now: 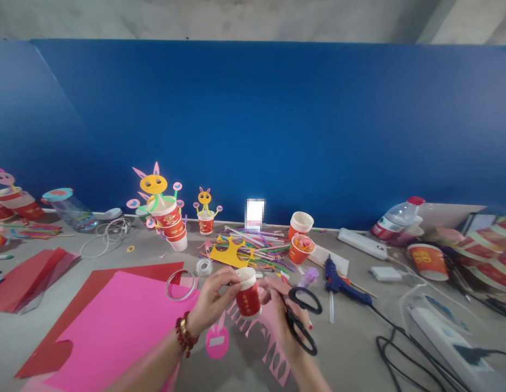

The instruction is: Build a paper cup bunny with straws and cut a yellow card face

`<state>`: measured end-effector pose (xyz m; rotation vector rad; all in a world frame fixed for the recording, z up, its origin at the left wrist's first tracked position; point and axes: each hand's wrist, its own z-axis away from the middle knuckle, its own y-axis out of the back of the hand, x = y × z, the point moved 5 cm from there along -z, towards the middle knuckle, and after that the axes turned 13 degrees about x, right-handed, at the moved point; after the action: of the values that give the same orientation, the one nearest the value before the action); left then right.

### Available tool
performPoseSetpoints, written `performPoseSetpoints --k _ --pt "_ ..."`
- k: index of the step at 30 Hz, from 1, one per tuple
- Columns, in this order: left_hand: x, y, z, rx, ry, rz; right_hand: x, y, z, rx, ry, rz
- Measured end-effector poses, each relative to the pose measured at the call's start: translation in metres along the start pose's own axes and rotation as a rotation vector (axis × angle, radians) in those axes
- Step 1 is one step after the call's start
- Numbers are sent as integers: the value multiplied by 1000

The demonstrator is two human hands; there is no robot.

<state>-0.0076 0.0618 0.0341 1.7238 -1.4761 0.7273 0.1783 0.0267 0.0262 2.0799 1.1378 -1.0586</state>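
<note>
A red paper cup (pixel 248 298) with a white rim stands upright in my left hand (pixel 220 296), whose thumb and fingers grip it near the top. Black-handled scissors (pixel 296 322) lie in my right hand (pixel 282 313), its fingers closed around them at the cup's right side. The blades are mostly hidden behind the fingers and cup. Just below the cup is a pink paper disc (pixel 217 343) with ear shapes and a white strip of tape. Cut-out pink paper (pixel 277 356) with holes lies under my right hand.
Pink sheets (pixel 126 321) over a red sheet cover the left front. Finished cup figures (pixel 165 212), coloured pipe cleaners (pixel 269 247) and yellow paper (pixel 232 253) lie behind. A blue glue gun (pixel 338 283), its cable, and a power strip (pixel 452 343) are at right.
</note>
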Motion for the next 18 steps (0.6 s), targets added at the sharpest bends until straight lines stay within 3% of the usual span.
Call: performPoseSetpoints --k 4,7,11,15,18 --pt "3 -1 0 -156 85 50 0 -5 0 -73 193 -7" --pt "3 -2 -1 -211 115 61 -2 -10 -2 -117 223 4" --pt "-2 0 -1 -137 109 52 -13 -11 -3 -147 227 -2" --pt "-5 1 -1 -48 87 28 -6 -9 0 -97 112 -9" --pt "-11 -2 3 -99 171 72 10 -9 6 -33 -51 -61"
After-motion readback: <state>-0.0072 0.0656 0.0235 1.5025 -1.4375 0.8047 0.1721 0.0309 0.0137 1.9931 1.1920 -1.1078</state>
